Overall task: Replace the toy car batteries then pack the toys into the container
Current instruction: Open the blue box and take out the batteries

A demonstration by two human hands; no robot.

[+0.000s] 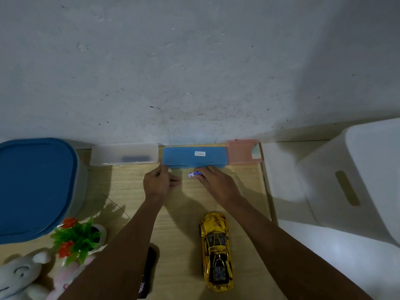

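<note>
A gold toy car lies on the wooden table near the front, its nose pointing away from me. A flat blue case with a small white label sits against the wall. My left hand touches the case's left front corner with its fingertips. My right hand rests at the case's front edge and holds a small blue and white battery. A black object, partly hidden under my left forearm, lies left of the car.
A large container with a blue lid stands at the left. A clear case and a pink box flank the blue case. A white bin sits at the right. A potted fake plant and plush toys fill the front left.
</note>
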